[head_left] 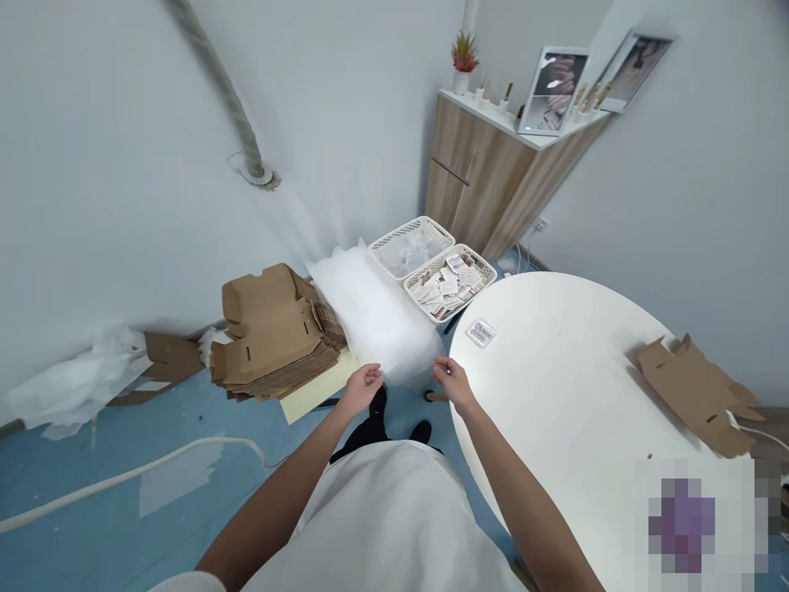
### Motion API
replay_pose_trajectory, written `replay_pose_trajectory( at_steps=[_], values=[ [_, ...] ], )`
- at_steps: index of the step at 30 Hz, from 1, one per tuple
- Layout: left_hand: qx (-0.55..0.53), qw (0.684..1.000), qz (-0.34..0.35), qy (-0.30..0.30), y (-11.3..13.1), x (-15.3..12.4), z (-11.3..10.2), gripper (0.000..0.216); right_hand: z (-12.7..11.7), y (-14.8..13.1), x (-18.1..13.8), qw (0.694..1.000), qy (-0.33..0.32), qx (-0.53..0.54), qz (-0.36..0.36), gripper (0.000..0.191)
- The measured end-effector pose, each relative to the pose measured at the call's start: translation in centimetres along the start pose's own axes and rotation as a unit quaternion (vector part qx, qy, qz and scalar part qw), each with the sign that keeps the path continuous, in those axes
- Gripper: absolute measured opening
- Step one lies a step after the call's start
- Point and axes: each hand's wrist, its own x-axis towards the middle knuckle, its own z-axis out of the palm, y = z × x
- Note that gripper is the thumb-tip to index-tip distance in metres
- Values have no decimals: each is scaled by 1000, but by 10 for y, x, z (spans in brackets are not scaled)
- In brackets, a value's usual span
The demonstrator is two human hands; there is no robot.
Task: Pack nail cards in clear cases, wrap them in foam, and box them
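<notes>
A stack of white foam sheets (376, 316) lies on the floor ahead of me. My left hand (362, 388) pinches the near left corner of the top sheet, fingers curled. My right hand (452, 380) grips the near right corner, fingers closed on the edge. Both hands sit at the near end of the stack, between a pile of flat cardboard boxes (274, 337) on the left and a round white table (573, 395) on the right.
Two white baskets stand beyond the foam: one with clear bags (412, 245), one with small printed packets (449, 281). A small packet (481, 332) and a flattened cardboard box (694, 390) lie on the table. A wooden cabinet (493, 177) fills the corner. A white hose (123, 477) crosses the blue floor.
</notes>
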Motion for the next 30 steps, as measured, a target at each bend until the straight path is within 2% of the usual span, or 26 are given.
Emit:
replay_pose_trajectory(
  at_steps=[3,7,12,17,21,26,30],
  values=[
    [-29,999,-16,2,2,19,-8,35,17,-19,23,1000,-6,-19,0,37],
    [-80,995,-45,-33,12,48,-8,36,52,-28,55,996,-30,-84,28,39],
    [-179,973,-109,-92,22,93,-3,63,97,-28,102,990,-21,-135,19,40],
    [-243,948,-193,-72,14,127,-4,75,123,-26,145,987,6,-160,-10,44],
    [-247,943,-212,-66,4,136,-8,78,136,-28,165,988,4,-152,16,48],
    [-238,945,-211,-79,-2,134,-9,79,151,-28,179,989,61,-92,99,59],
    [-237,942,-219,-87,-1,135,-9,79,154,-27,184,989,100,-24,105,57]
  ],
)
